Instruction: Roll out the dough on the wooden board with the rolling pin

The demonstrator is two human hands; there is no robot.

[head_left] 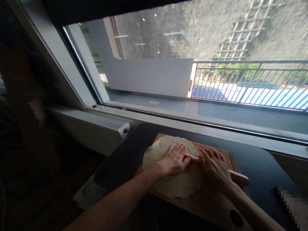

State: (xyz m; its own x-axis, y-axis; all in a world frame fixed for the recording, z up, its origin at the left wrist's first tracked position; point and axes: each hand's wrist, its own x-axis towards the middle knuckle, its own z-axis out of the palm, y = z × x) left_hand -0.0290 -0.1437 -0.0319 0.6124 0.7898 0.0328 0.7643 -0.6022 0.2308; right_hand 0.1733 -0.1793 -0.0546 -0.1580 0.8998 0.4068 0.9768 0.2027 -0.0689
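Observation:
A broad, thin round of pale dough (178, 184) lies on a wooden board (211, 205), its edge uneven. Across its right part runs a slim wooden rolling pin (237, 177), slanting down to the right. My left hand (175, 158) rests palm down over the pin's left end, thumb on the near side and fingers on the far side, above the dough. Further right, my right hand (215, 165) is laid over the pin with its fingers bent across it; its thumb is hidden. The pin's right end sticks out past this hand.
The board sits on a black table (256, 160) with rounded corners, beside a wide window and its sill (204, 128). A white radiator (96, 123) stands to the left. A blurred-out item (295, 205) is at the table's right edge. Outside is a metal railing (250, 85).

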